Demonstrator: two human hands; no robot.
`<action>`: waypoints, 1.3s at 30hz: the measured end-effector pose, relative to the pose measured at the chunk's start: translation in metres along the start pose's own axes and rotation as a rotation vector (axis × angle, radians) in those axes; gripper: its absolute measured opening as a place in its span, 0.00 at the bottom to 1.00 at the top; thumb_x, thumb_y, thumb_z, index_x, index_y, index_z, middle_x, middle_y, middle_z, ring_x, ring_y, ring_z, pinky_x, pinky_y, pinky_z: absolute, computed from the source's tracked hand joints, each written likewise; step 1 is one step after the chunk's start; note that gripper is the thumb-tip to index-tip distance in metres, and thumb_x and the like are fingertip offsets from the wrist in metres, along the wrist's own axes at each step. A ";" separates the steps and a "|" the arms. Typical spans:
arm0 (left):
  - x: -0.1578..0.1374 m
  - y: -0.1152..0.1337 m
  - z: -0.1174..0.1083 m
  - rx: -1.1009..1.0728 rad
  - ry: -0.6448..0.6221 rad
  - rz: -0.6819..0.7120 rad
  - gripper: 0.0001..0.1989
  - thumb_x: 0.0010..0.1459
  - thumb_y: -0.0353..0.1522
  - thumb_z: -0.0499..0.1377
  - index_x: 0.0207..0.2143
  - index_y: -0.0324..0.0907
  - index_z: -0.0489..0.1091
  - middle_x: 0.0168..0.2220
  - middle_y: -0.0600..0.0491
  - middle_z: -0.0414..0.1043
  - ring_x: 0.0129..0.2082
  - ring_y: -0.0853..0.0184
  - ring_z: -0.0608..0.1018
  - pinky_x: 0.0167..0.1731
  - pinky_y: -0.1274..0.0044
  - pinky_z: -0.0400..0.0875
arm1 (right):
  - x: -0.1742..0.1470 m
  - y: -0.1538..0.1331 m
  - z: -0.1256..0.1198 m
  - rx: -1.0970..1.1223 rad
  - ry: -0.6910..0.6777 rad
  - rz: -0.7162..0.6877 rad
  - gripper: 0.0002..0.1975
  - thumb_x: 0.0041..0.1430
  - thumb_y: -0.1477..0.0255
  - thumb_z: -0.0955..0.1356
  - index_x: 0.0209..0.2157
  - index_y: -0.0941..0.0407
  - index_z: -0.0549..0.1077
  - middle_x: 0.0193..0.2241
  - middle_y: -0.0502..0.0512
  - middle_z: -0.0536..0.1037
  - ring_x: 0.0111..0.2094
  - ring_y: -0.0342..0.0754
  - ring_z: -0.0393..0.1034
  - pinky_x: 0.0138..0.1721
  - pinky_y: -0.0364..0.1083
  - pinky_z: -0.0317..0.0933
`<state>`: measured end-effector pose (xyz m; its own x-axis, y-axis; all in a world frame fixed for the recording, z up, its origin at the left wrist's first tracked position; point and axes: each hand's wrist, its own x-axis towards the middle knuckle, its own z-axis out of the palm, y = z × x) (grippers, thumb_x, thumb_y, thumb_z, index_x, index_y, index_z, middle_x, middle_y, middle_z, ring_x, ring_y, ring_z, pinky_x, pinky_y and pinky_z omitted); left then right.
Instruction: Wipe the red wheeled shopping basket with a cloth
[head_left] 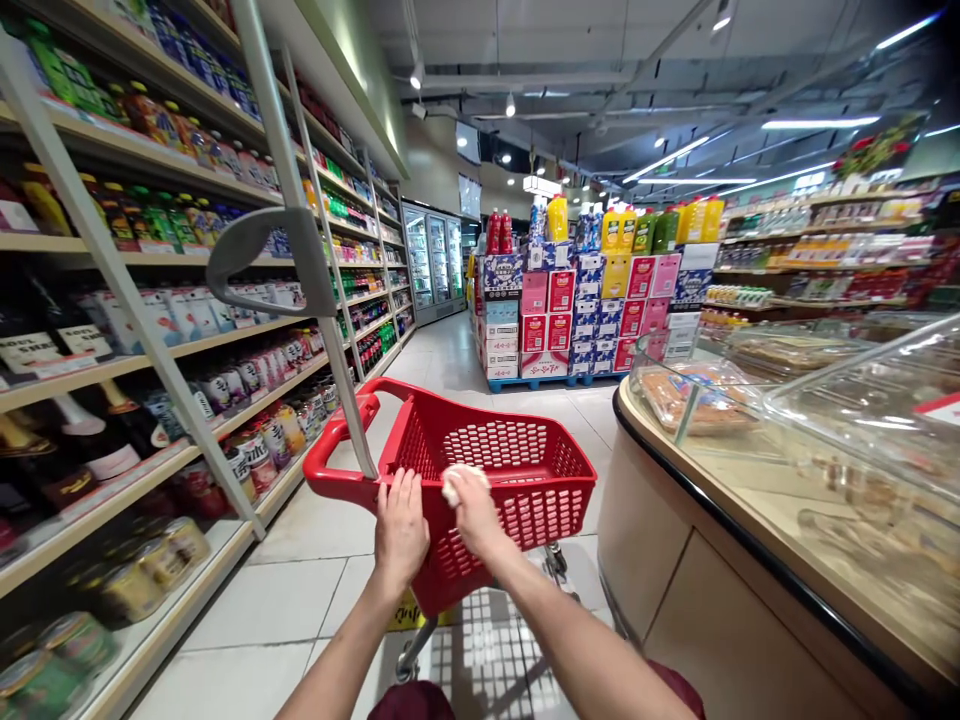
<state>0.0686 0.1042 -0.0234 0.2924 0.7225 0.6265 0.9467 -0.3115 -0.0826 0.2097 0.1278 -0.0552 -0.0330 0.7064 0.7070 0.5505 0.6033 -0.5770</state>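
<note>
A red plastic rolling shopping basket (555, 450) stands before me, its mesh sides full of holes. From its left end a long grey pull handle (277, 130) rises, with a grey looped grip (322, 262) partway up. My left hand (402, 530) is on the near rim beside the foot of that handle, fingers hooked over the edge. To its right, my right hand (478, 515) is closed around a white crumpled cloth (454, 484) and presses it against the near rim. No goods show inside the visible part of the basket.
Drink shelves (202, 345) line the left side. A curved display counter (660, 530) with clear covers and packaged food stands close on the right. Ahead is a stack of drink cartons (547, 325) on a blue pallet (525, 382). Glass-door coolers (435, 255) are farther back.
</note>
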 end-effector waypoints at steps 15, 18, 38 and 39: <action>-0.007 -0.076 -0.017 0.073 0.120 -0.139 0.31 0.48 0.22 0.43 0.58 0.34 0.46 0.55 0.41 0.60 0.58 0.60 0.57 0.57 0.62 0.48 | 0.044 -0.061 0.049 0.116 -0.164 -0.167 0.21 0.50 0.83 0.59 0.45 0.55 0.67 0.46 0.53 0.70 0.47 0.45 0.63 0.49 0.46 0.56; -0.013 -0.073 -0.020 0.106 0.146 -0.125 0.31 0.49 0.22 0.42 0.59 0.33 0.44 0.57 0.41 0.57 0.59 0.61 0.56 0.58 0.61 0.43 | 0.031 -0.021 0.023 0.081 -0.150 -0.094 0.20 0.51 0.83 0.58 0.44 0.55 0.69 0.45 0.54 0.71 0.46 0.45 0.64 0.49 0.46 0.58; 0.022 -0.009 0.002 0.024 -0.111 -0.027 0.23 0.44 0.25 0.47 0.45 0.35 0.65 0.48 0.42 0.68 0.52 0.58 0.65 0.57 0.57 0.41 | 0.001 0.071 -0.020 -0.105 -0.108 -0.083 0.21 0.54 0.83 0.58 0.48 0.56 0.67 0.48 0.57 0.69 0.51 0.46 0.59 0.53 0.49 0.54; 0.020 -0.011 0.002 0.026 -0.100 -0.027 0.23 0.45 0.25 0.47 0.45 0.35 0.65 0.47 0.42 0.68 0.52 0.58 0.65 0.56 0.57 0.41 | 0.002 0.068 -0.017 -0.103 -0.138 -0.111 0.22 0.53 0.83 0.58 0.49 0.56 0.66 0.49 0.56 0.68 0.51 0.46 0.59 0.52 0.49 0.54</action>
<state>0.0638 0.1233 -0.0118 0.2776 0.7889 0.5483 0.9572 -0.2759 -0.0877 0.2610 0.1634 -0.0862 -0.2083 0.6855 0.6976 0.6192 0.6446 -0.4485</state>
